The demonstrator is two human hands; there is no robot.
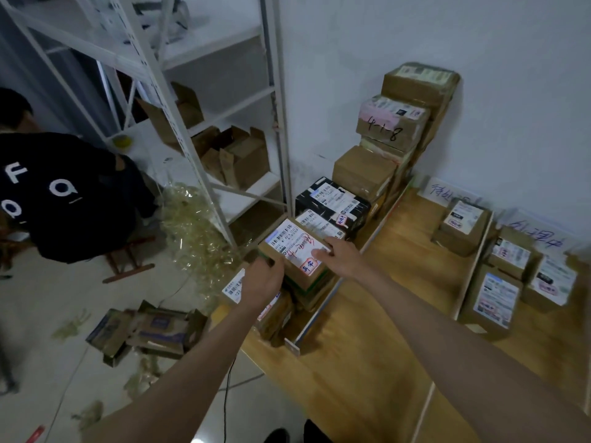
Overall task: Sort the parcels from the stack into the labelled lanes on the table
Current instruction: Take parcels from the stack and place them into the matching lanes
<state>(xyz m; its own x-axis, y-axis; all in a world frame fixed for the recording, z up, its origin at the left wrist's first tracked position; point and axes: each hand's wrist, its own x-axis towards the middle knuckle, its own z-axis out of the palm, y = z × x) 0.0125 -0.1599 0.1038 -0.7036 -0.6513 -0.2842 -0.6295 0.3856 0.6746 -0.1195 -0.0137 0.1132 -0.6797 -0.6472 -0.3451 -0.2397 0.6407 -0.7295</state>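
Note:
A small brown parcel (295,251) with a white shipping label and red handwriting tops the near end of the stack at the table's left end. My left hand (263,279) grips its near left corner. My right hand (340,255) lies on its right side with fingers spread over the label. Behind it the stack (380,148) rises along the wall: a black parcel (332,203), then brown boxes, one marked 4-1-8. White dividers (473,260) split the wooden table (367,330) into lanes with paper labels (443,191) on the wall.
One box (462,227) sits in the middle lane and several labelled boxes (511,276) in the right lane. A white metal shelf rack (204,129) holds open cartons at left. A seated person in a dark shirt (64,193) is on the left. Flattened cartons (144,330) and plastic wrap litter the floor.

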